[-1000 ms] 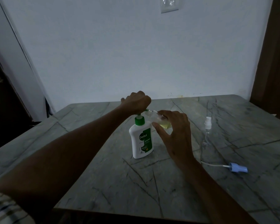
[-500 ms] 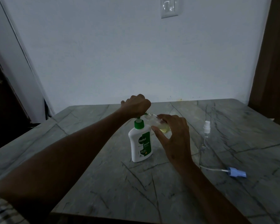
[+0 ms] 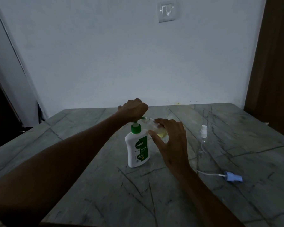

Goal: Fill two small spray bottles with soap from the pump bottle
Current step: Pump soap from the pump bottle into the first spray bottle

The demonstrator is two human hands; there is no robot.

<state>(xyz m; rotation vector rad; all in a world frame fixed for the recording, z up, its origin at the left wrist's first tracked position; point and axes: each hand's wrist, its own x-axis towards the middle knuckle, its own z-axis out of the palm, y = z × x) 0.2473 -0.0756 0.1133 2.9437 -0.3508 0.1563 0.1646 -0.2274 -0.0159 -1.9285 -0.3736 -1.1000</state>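
Observation:
A white soap pump bottle (image 3: 138, 148) with a green collar and label stands mid-table. My left hand (image 3: 134, 109) sits curled over its green pump head, hiding most of it. My right hand (image 3: 170, 136) grips a small clear spray bottle (image 3: 152, 124), tilted with its open neck at the pump spout; yellowish soap shows inside near my fingers. A second clear spray bottle (image 3: 202, 140) with a white sprayer top stands upright to the right. A blue sprayer cap (image 3: 233, 176) with its white dip tube lies on the table at the right front.
The grey veined stone table (image 3: 105, 185) runs back to a white wall with a light switch (image 3: 166, 11). A dark wooden door (image 3: 275, 63) stands at the right, a dark opening at the far left.
The view has tilted up slightly, so the light switch shows more fully. Both hands stay in place on the pump head and the small bottle.

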